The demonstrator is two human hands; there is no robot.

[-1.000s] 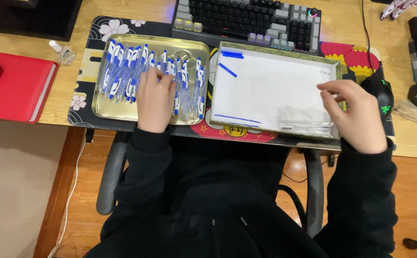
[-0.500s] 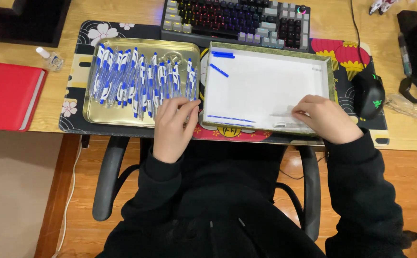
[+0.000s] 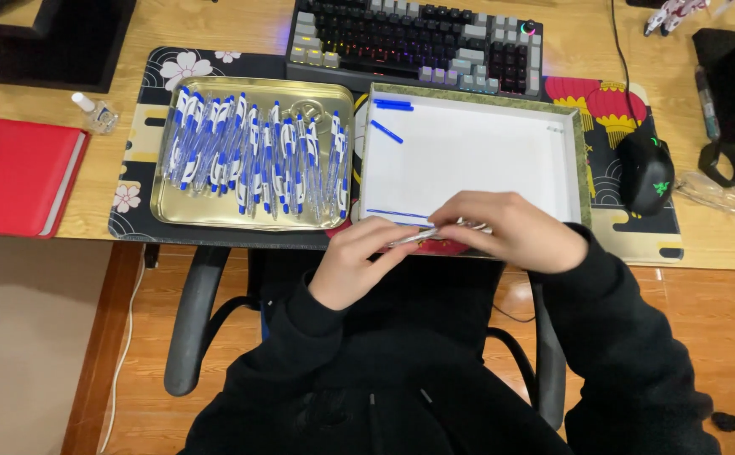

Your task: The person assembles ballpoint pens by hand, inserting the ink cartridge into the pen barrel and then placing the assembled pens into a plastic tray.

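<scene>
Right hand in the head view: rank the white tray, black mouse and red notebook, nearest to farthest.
From the right hand:
1. White tray, directly under and beyond it.
2. Black mouse, off to its right.
3. Red notebook, far left on the desk.

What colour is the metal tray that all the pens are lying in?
The shiny metal tray is gold, holding blue-and-white pens; the head view shows it best.
</scene>
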